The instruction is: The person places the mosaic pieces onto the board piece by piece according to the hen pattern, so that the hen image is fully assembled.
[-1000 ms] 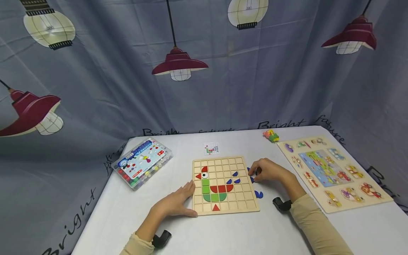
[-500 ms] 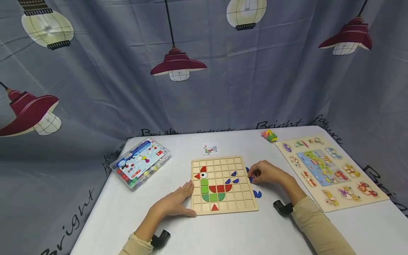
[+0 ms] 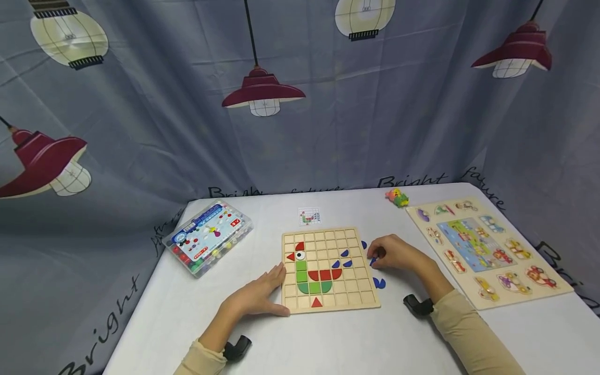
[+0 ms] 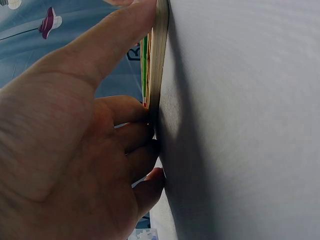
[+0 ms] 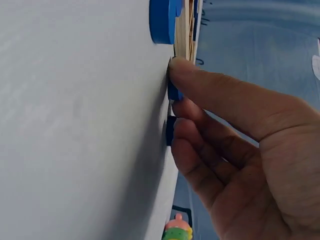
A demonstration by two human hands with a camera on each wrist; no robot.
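Note:
The wooden grid board (image 3: pixel 361 300) lies flat on the table, with red, green, white and blue pieces forming a bird-like figure. Along its left edge rests my left hand (image 3: pixel 257 296), fingers extended and thumb at the near corner; the left wrist view shows its thumb and fingertips against the board's side. Just off the right edge, my right hand (image 3: pixel 395 252) pinches a blue quarter-round piece (image 5: pixel 174 91) between thumb and finger, low over the tabletop. Beyond those fingertips lies another blue piece (image 3: pixel 364 244), and nearer me are more blue pieces (image 3: pixel 379 283).
Behind the board lies a small pattern card (image 3: pixel 309 216). A clear plastic box (image 3: pixel 208 237) of colourful pieces stands at the left. On the right is a wooden picture puzzle (image 3: pixel 487 250), with a small colourful toy (image 3: pixel 397 198) near its far corner.
My right hand has shifted slightly right, away from the board's edge, and the far blue piece shows more clearly. The left hand has stayed in place.

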